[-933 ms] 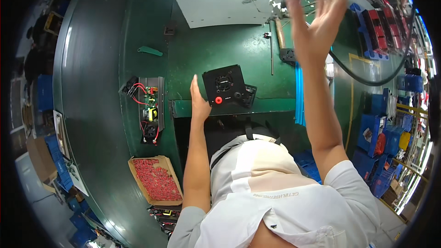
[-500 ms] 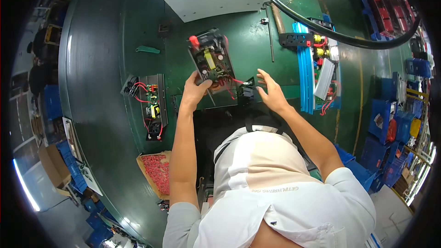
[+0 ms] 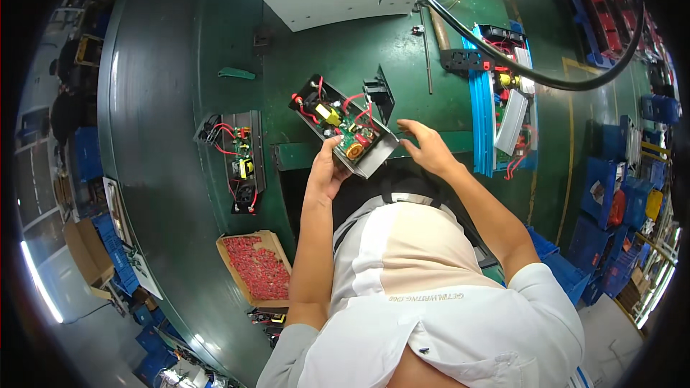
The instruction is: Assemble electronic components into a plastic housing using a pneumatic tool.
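Left hand (image 3: 328, 174) grips the open case (image 3: 382, 154) by its long near side, thumb at the rim, over the table's (image 3: 316, 54) front edge. Right hand (image 3: 431, 149) looks empty, fingers apart, just beside the case's right corner; whether it touches cannot be told. The step looks like steadying the case, its black panel (image 3: 386, 95) tilted beyond; any turn would call for slack in the red wires (image 3: 353, 100). Lettering (image 3: 427, 298) crosses the shirt (image 3: 445, 330); none reads on the case.

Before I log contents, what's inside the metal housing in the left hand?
The metal housing holds a green circuit board, yellow transformer, toroidal coil and red wires; the board's underside is hidden.
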`<action>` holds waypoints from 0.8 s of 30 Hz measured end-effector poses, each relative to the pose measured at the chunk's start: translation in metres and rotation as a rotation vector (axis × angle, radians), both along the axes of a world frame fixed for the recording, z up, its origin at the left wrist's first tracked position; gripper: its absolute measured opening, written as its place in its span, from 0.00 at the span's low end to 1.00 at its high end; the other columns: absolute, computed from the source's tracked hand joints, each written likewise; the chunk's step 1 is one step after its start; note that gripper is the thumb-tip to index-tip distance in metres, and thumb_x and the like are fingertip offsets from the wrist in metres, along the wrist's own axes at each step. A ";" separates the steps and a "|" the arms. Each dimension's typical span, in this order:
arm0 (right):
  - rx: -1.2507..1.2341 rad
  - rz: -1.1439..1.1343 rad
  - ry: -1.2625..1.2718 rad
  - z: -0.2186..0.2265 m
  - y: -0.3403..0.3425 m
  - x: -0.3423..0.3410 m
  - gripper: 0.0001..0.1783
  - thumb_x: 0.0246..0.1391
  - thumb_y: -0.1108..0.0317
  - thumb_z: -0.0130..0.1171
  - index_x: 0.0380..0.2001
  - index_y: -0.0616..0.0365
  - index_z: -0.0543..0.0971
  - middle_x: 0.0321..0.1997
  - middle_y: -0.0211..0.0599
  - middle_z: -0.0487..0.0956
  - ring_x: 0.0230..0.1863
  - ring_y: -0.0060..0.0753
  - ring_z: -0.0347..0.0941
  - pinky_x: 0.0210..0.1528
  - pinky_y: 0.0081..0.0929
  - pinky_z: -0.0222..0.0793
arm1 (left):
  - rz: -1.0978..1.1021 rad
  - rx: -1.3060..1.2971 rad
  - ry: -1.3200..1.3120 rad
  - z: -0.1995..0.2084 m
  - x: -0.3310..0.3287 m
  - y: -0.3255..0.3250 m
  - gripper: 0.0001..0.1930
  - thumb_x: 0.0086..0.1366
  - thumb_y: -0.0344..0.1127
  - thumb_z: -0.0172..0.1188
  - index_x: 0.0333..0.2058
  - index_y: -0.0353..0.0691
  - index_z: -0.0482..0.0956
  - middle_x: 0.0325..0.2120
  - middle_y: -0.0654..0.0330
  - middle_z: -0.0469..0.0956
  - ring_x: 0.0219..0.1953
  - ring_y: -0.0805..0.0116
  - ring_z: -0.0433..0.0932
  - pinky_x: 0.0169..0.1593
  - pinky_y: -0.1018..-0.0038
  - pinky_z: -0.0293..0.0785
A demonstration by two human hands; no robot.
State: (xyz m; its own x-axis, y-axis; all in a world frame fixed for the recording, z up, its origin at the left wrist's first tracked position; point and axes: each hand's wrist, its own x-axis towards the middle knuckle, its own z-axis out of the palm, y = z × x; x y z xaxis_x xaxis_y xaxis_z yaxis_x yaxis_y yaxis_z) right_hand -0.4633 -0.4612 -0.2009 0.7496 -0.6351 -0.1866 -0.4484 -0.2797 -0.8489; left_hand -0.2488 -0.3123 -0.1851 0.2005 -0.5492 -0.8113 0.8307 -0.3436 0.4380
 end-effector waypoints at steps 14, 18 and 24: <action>0.418 0.162 0.100 0.054 -0.002 -0.010 0.32 0.54 0.77 0.62 0.63 0.63 0.67 0.60 0.52 0.76 0.61 0.43 0.74 0.64 0.37 0.70 | -0.167 -0.037 0.076 0.006 -0.009 0.015 0.28 0.67 0.57 0.57 0.54 0.39 0.76 0.41 0.58 0.84 0.38 0.68 0.85 0.38 0.70 0.84; 0.718 0.216 0.142 0.084 -0.004 -0.004 0.42 0.54 0.74 0.67 0.69 0.63 0.59 0.62 0.58 0.73 0.62 0.42 0.73 0.66 0.36 0.68 | -0.014 -0.157 0.187 0.018 -0.020 0.021 0.31 0.71 0.61 0.53 0.58 0.40 0.74 0.48 0.58 0.80 0.51 0.68 0.79 0.50 0.68 0.79; 0.430 -0.073 0.112 0.086 0.020 0.021 0.25 0.63 0.68 0.61 0.61 0.65 0.72 0.44 0.45 0.84 0.43 0.26 0.80 0.48 0.26 0.77 | 0.069 -0.156 -0.192 0.041 -0.042 0.042 0.40 0.69 0.55 0.60 0.70 0.40 0.55 0.59 0.52 0.68 0.54 0.60 0.76 0.57 0.67 0.75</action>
State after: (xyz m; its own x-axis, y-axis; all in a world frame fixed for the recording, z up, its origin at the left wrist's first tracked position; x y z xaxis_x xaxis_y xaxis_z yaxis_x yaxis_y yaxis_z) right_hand -0.4419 -0.4413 -0.1148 0.6656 -0.5326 -0.5228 -0.5497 0.1239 -0.8261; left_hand -0.2908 -0.2703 -0.1441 0.3842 -0.6449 -0.6607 0.7459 -0.2049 0.6337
